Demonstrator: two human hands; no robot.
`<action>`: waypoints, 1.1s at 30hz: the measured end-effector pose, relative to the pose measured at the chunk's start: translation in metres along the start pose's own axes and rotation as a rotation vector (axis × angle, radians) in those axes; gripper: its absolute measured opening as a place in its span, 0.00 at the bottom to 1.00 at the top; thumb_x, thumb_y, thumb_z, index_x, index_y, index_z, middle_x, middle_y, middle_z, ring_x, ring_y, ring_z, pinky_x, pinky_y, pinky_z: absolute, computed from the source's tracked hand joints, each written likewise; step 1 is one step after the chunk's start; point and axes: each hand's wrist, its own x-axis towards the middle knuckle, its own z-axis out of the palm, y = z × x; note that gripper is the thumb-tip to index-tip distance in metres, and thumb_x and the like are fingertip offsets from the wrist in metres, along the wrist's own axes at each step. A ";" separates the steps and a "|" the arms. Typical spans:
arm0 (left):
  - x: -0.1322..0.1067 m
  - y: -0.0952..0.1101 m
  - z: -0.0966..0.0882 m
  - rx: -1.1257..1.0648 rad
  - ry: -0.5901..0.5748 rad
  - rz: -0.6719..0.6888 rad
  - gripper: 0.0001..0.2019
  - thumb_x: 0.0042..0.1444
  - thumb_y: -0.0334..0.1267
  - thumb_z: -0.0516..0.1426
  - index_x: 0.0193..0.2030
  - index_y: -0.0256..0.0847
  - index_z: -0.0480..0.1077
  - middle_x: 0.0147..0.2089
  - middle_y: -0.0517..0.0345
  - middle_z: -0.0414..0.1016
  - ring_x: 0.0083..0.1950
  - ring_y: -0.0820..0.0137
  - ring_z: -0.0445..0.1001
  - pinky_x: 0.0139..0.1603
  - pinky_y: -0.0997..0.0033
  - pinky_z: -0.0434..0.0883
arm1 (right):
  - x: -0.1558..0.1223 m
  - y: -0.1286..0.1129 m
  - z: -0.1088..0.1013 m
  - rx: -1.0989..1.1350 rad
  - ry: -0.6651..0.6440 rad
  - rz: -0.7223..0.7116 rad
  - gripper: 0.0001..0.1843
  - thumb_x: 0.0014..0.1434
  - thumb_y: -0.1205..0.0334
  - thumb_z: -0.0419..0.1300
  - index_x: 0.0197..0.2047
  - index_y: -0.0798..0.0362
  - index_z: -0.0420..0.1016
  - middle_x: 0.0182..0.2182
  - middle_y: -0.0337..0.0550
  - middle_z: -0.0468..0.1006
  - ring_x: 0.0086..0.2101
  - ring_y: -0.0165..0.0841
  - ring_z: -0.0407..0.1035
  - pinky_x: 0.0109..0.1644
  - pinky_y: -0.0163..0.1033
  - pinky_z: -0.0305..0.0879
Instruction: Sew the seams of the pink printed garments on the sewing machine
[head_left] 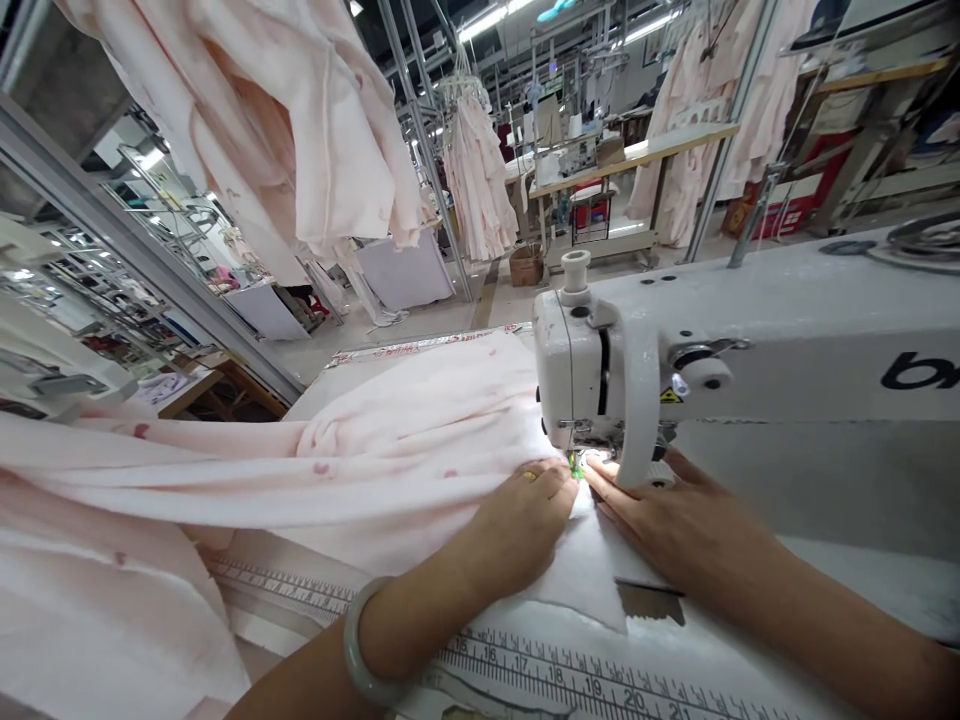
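1. Two bare hands meet at the needle area of a white sewing machine [720, 330], one on each side of a small green part [577, 467] under its head.
2. The left hand [521, 520] lies on pale pink cloth [420, 440], its fingers bent and their tips just beside the green part; it wears a yellow ring [529, 475], and a pale bangle [352, 640] circles the wrist.
3. The right hand [667, 525] reaches in from the other side, fingers stretched toward the same spot, partly behind the machine's white curved guard [640, 400].
4. Whether either grip is pinched together on the cloth or merely pressing it, I cannot tell, since the fingertips crowd under the head.
5. The cloth, dotted with small reddish marks, spreads in loose folds over the desk [352, 378] and trails off to the left; a pointed corner extends below the hands.
6. A printed measuring scale [562, 670] runs along the near part of the desk, partly covered by the cloth and the left forearm.
7. Pink garments [330, 130] hang at the upper left, with another hanging bundle [480, 185] farther back.
8. A cardboard box [526, 265] stands on the floor beyond the machine.
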 end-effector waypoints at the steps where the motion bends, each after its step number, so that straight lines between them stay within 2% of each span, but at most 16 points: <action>1: 0.000 0.000 0.000 -0.001 0.003 -0.004 0.18 0.55 0.18 0.50 0.50 0.33 0.68 0.52 0.43 0.75 0.58 0.58 0.74 0.56 0.58 0.77 | 0.000 0.001 -0.001 -0.002 0.003 0.000 0.25 0.66 0.77 0.45 0.56 0.52 0.77 0.23 0.42 0.78 0.38 0.45 0.76 0.55 0.53 0.64; 5: 0.000 0.002 -0.005 -0.011 -0.024 -0.045 0.15 0.56 0.21 0.53 0.49 0.35 0.69 0.49 0.46 0.76 0.55 0.59 0.75 0.53 0.58 0.78 | 0.001 0.007 -0.007 0.061 0.010 0.000 0.23 0.75 0.65 0.42 0.44 0.51 0.78 0.26 0.41 0.80 0.34 0.42 0.75 0.52 0.52 0.65; 8: 0.000 0.002 -0.010 -0.019 -0.019 -0.045 0.12 0.58 0.24 0.54 0.48 0.35 0.69 0.47 0.47 0.76 0.53 0.59 0.75 0.52 0.59 0.77 | 0.002 0.010 -0.016 0.200 0.031 -0.055 0.21 0.77 0.63 0.42 0.46 0.50 0.77 0.30 0.39 0.82 0.31 0.37 0.74 0.50 0.48 0.65; 12: -0.002 0.006 -0.017 0.036 0.087 0.003 0.08 0.61 0.27 0.55 0.46 0.33 0.70 0.45 0.48 0.75 0.50 0.59 0.73 0.51 0.59 0.75 | 0.002 0.008 -0.020 0.269 0.038 -0.083 0.19 0.78 0.63 0.41 0.52 0.50 0.74 0.40 0.42 0.84 0.34 0.35 0.75 0.51 0.47 0.64; 14: -0.003 0.009 -0.020 0.091 0.134 0.002 0.04 0.64 0.30 0.55 0.42 0.35 0.71 0.42 0.49 0.74 0.46 0.59 0.72 0.48 0.59 0.73 | 0.000 0.009 -0.017 0.254 0.026 -0.062 0.18 0.78 0.63 0.42 0.52 0.51 0.73 0.38 0.41 0.84 0.33 0.36 0.75 0.50 0.47 0.64; 17: -0.005 0.013 -0.022 0.127 0.170 -0.034 0.10 0.68 0.33 0.52 0.34 0.37 0.69 0.37 0.52 0.73 0.40 0.62 0.70 0.43 0.60 0.71 | -0.003 0.011 -0.010 0.224 0.042 -0.032 0.18 0.78 0.63 0.43 0.50 0.51 0.75 0.29 0.38 0.81 0.31 0.37 0.74 0.48 0.47 0.64; 19: -0.006 0.013 -0.023 0.082 0.173 -0.087 0.13 0.70 0.33 0.50 0.34 0.38 0.69 0.35 0.54 0.73 0.36 0.64 0.70 0.42 0.62 0.69 | -0.006 0.013 -0.005 0.216 0.054 -0.016 0.19 0.78 0.62 0.43 0.47 0.50 0.76 0.26 0.37 0.79 0.31 0.38 0.74 0.47 0.47 0.64; 22: -0.008 0.009 -0.029 -0.064 0.172 -0.188 0.12 0.72 0.32 0.48 0.39 0.38 0.70 0.34 0.56 0.74 0.34 0.66 0.70 0.41 0.64 0.68 | -0.008 0.013 -0.002 0.229 0.018 0.012 0.18 0.77 0.60 0.45 0.46 0.49 0.77 0.26 0.37 0.79 0.30 0.37 0.73 0.45 0.46 0.64; 24: -0.010 0.003 -0.037 -0.191 0.117 -0.171 0.10 0.71 0.34 0.51 0.40 0.38 0.70 0.35 0.56 0.75 0.36 0.67 0.71 0.41 0.66 0.69 | -0.009 0.012 -0.002 0.254 -0.012 0.029 0.17 0.77 0.59 0.47 0.46 0.49 0.77 0.28 0.38 0.80 0.31 0.38 0.73 0.44 0.46 0.65; 26: -0.012 -0.004 -0.046 -0.281 -0.004 -0.083 0.09 0.69 0.41 0.58 0.38 0.39 0.72 0.38 0.56 0.75 0.40 0.67 0.73 0.44 0.66 0.69 | -0.008 0.011 -0.003 0.287 -0.034 0.033 0.17 0.76 0.58 0.48 0.43 0.48 0.78 0.29 0.39 0.80 0.31 0.37 0.73 0.44 0.46 0.65; 28: -0.013 -0.010 -0.053 -0.280 -0.133 -0.018 0.11 0.63 0.46 0.65 0.39 0.39 0.74 0.41 0.55 0.75 0.43 0.65 0.73 0.49 0.64 0.70 | -0.007 0.011 -0.006 0.311 -0.043 0.033 0.17 0.76 0.58 0.49 0.41 0.47 0.78 0.30 0.40 0.81 0.32 0.37 0.72 0.44 0.45 0.66; 30: -0.012 -0.013 -0.055 -0.222 -0.202 -0.023 0.10 0.61 0.43 0.67 0.40 0.39 0.76 0.42 0.54 0.74 0.45 0.64 0.73 0.51 0.63 0.70 | -0.006 0.011 -0.008 0.315 -0.049 0.028 0.18 0.76 0.58 0.49 0.41 0.47 0.79 0.31 0.40 0.81 0.32 0.37 0.72 0.44 0.45 0.66; 33: -0.012 -0.012 -0.050 -0.117 -0.213 -0.024 0.04 0.63 0.35 0.63 0.36 0.37 0.75 0.42 0.54 0.73 0.44 0.65 0.72 0.48 0.65 0.70 | -0.004 0.011 -0.011 0.307 -0.055 0.013 0.18 0.76 0.58 0.48 0.42 0.47 0.78 0.31 0.40 0.81 0.32 0.37 0.72 0.44 0.45 0.65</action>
